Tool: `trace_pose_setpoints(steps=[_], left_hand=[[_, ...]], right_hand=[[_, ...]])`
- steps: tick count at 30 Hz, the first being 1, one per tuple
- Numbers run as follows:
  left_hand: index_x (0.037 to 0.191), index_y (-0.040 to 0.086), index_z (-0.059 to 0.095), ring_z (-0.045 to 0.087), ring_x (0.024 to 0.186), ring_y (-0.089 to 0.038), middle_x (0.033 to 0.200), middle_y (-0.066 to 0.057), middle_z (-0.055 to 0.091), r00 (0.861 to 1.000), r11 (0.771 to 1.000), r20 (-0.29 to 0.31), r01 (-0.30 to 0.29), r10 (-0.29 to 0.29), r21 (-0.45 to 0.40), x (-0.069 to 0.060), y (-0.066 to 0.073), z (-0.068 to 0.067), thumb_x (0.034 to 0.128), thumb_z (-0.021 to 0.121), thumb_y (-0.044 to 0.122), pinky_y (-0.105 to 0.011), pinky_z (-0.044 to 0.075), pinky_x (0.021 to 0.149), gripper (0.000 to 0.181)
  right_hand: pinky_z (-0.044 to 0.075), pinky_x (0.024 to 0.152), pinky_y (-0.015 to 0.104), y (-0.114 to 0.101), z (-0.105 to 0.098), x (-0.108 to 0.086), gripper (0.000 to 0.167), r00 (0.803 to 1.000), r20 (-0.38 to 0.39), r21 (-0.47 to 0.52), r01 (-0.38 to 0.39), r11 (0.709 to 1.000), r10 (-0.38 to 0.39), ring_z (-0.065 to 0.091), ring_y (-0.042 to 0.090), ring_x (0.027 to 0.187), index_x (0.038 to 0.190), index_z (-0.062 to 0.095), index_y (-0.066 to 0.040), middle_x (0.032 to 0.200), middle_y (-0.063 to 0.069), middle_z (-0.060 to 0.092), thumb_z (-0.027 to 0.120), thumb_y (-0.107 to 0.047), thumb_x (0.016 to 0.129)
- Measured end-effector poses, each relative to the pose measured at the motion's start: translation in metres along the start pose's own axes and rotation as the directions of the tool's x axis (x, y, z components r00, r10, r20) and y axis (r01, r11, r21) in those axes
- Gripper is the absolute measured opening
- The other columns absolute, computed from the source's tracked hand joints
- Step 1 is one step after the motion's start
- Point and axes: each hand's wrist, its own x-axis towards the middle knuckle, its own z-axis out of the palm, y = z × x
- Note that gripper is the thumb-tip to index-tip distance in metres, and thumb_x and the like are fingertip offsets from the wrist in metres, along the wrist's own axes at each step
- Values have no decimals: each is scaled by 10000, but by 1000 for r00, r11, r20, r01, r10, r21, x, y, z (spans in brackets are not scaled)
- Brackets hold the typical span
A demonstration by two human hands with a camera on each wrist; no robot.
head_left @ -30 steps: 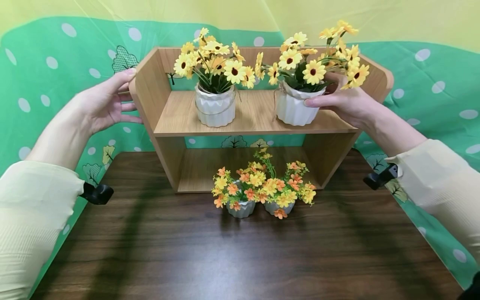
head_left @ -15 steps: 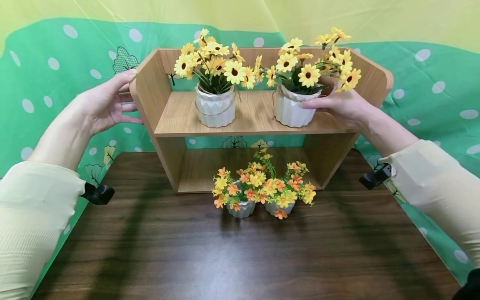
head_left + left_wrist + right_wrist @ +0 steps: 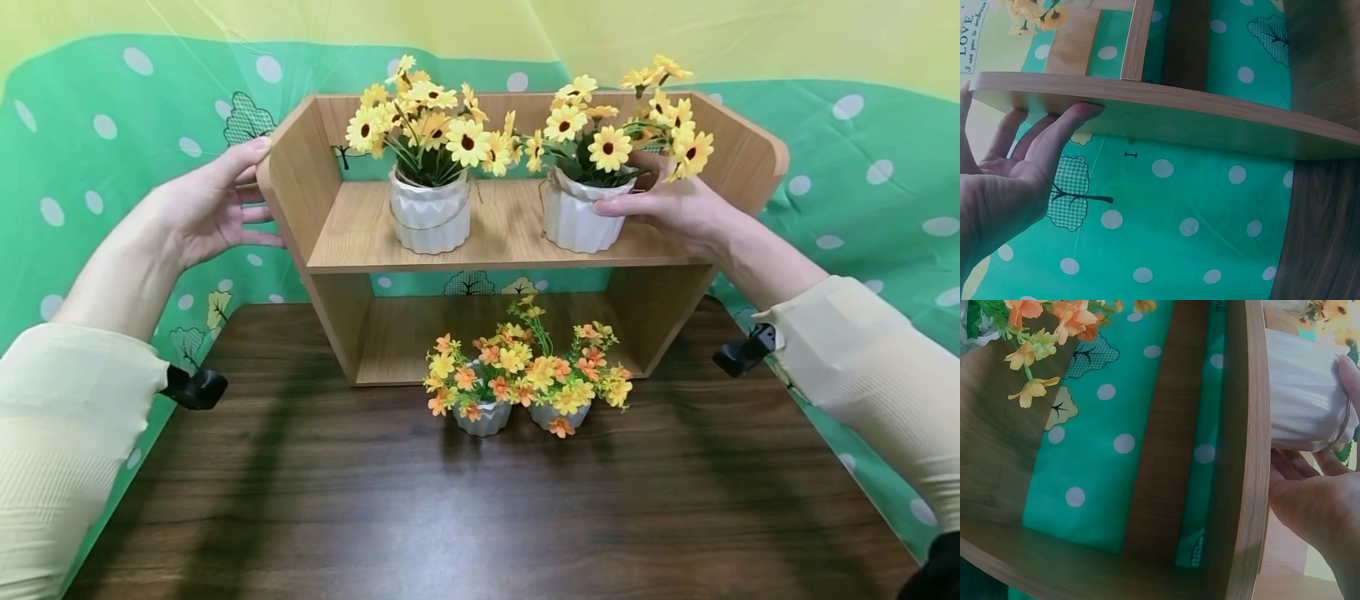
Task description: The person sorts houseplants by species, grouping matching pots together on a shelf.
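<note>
A wooden two-tier shelf (image 3: 510, 264) stands on the table. My left hand (image 3: 217, 204) touches its left side panel, thumb at the front edge and fingers spread almost straight along the outer face, as the left wrist view also shows. On the upper tier, my right hand (image 3: 675, 208) holds a white flowerpot (image 3: 581, 218) of yellow daisies, thumb on the front and fingers behind, partly hidden by pot and blossoms. In the right wrist view the pot (image 3: 1304, 390) appears close above the shelf board. To its left sits another white daisy pot (image 3: 430, 218).
Two pots of orange and yellow flowers, a left one (image 3: 483, 417) and a right one (image 3: 558, 414), stand side by side on the dark wooden table (image 3: 420, 517) before the lower tier. A green dotted cloth (image 3: 847, 175) hangs behind.
My right hand has shifted left with the daisy pot, bringing it slightly nearer the other daisy pot. My left hand stays at the side panel.
</note>
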Motion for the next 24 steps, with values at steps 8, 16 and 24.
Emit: trace_pose_setpoints(steps=[8,16,24], left_hand=[[1518,294,390,677,1117,-174,1502,15,426,1000,1000,-2,5,-5,3,-1,1,0,1001,609,508,-458,640,768,601],[1515,320,392,619,1198,-193,1510,30,421,1000,1000,-1,1,0,18,-1,1,1,1002,606,508,-458,640,773,586],[1513,328,395,562,1267,-219,1524,35,412,1000,1000,0,7,-7,25,-2,3,2,999,610,510,-458,640,779,587]], right_hand=[[511,924,123,-2,1,-1,1011,1000,-1,-63,-16,998,16,460,141,1277,1661,8,-178,1515,141,306,727,-185,951],[489,976,140,-2,3,-3,990,1000,6,-86,-24,996,25,409,185,1361,1661,5,-191,1614,213,221,707,-220,965],[378,1205,291,-2,2,-5,1012,997,-24,-149,-78,986,75,259,246,1492,1661,-9,-233,1703,198,63,711,-336,958]])
